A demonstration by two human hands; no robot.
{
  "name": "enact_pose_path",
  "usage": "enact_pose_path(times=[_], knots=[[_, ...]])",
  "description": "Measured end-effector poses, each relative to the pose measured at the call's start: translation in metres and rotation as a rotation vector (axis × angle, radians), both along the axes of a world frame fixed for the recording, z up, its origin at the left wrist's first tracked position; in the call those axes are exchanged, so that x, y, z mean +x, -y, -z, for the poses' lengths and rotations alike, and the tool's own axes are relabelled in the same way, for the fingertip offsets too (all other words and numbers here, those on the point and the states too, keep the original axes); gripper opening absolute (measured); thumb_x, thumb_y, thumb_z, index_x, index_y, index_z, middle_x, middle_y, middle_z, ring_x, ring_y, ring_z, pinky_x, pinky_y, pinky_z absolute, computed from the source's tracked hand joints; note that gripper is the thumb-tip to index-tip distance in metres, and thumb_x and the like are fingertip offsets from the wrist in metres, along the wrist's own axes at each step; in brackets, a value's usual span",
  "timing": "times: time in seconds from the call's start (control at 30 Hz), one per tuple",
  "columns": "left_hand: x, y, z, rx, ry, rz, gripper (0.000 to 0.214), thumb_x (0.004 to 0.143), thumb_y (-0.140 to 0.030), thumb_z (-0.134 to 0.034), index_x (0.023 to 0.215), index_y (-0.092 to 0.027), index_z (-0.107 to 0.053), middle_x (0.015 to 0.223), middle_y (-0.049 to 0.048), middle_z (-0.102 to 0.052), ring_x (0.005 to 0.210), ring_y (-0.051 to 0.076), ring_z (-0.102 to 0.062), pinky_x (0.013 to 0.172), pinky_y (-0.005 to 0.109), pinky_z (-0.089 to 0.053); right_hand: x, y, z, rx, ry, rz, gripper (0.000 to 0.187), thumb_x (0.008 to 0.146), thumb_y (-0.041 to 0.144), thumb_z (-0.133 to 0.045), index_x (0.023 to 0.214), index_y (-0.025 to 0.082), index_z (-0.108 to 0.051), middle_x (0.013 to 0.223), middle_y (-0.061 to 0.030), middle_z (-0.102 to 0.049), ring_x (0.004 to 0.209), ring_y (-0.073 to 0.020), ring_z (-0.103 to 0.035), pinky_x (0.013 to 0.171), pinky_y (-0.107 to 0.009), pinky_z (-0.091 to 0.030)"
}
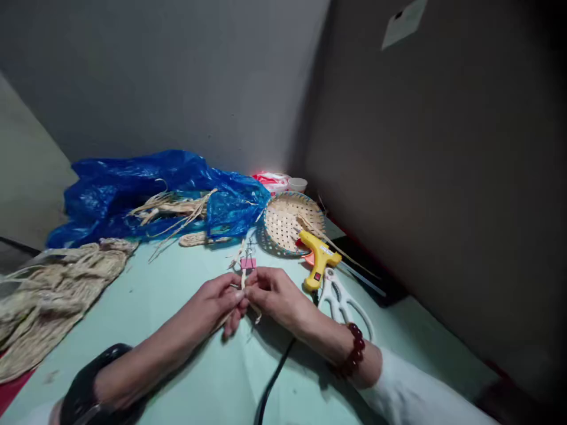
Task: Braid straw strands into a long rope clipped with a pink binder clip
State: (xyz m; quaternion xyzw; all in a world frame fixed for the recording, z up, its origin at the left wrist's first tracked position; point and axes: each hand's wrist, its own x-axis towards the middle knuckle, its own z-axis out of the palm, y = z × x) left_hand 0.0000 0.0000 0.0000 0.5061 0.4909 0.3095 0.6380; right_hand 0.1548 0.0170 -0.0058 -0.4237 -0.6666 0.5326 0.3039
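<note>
Both hands meet over the pale green tabletop (199,378), near the middle of the view. A thin pale strand of plant fibre (243,278) runs between them, its far end under a pink binder clip (248,263). My left hand (221,300) pinches the strand from the left, thumb against the fingers. From the right, my right hand (272,292) grips the same strand with thumb and forefinger. Loose ends of fibre hang below the fingertips. Exactly how the strands cross is hidden by the fingers.
Right of the hands lie a yellow glue gun (319,257), white-handled scissors (343,301) and a woven basket (292,221). A blue plastic bag (146,171) holds loose fibre (177,206) at the back. Woven straw pieces (57,295) lie left. A black cord (274,378) crosses the front.
</note>
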Motion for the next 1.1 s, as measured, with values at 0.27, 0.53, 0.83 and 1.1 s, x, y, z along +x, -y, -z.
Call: enact_pose_path(times=[0.27, 0.53, 0.83, 1.1], knots=[[0.001, 0.009, -0.005, 0.013, -0.119, -0.054, 0.024, 0.082, -0.039, -0.056, 0.073, -0.016, -0.055, 0.045, -0.0124, -0.030, 0.038, 0.004, -0.016, 0.036, 0.020, -0.010, 0.012, 0.010, -0.019, 0.165, 0.197, -0.050, 0.013, 0.082, 0.015, -0.054, 0.071, 0.015, -0.060, 0.064, -0.0012, -0.062, 0.060, -0.0114, -0.050, 0.057, -0.022, -0.031], [-0.001, 0.009, 0.001, 0.116, -0.245, -0.137, 0.024, 0.077, -0.034, -0.061, 0.064, -0.016, -0.052, 0.053, -0.0103, -0.033, 0.049, 0.006, -0.024, 0.044, 0.019, -0.017, 0.014, 0.023, -0.038, 0.460, 0.650, 0.052, 0.016, 0.085, 0.021, -0.053, 0.071, 0.016, -0.058, 0.061, -0.0023, -0.060, 0.050, -0.0098, -0.039, 0.051, -0.027, -0.016], [0.000, 0.008, 0.001, 0.072, -0.211, -0.140, 0.024, 0.073, -0.036, -0.059, 0.059, -0.019, -0.047, 0.046, -0.0107, -0.035, 0.042, 0.006, -0.023, 0.040, 0.019, -0.015, 0.000, 0.036, -0.018, 0.737, 0.745, 0.049, 0.009, 0.086, 0.017, -0.048, 0.083, 0.017, -0.056, 0.059, -0.0008, -0.060, 0.043, -0.0124, -0.034, 0.048, -0.030, -0.014], [-0.002, 0.011, -0.001, 0.019, -0.100, -0.118, 0.027, 0.070, -0.044, -0.059, 0.064, -0.019, -0.049, 0.044, -0.0128, -0.032, 0.039, 0.005, -0.018, 0.037, 0.020, -0.012, -0.004, 0.045, -0.007, 1.280, 0.827, -0.122, 0.014, 0.080, -0.001, -0.050, 0.086, 0.010, -0.057, 0.068, -0.0057, -0.060, 0.060, -0.0198, -0.052, 0.058, -0.033, -0.031]])
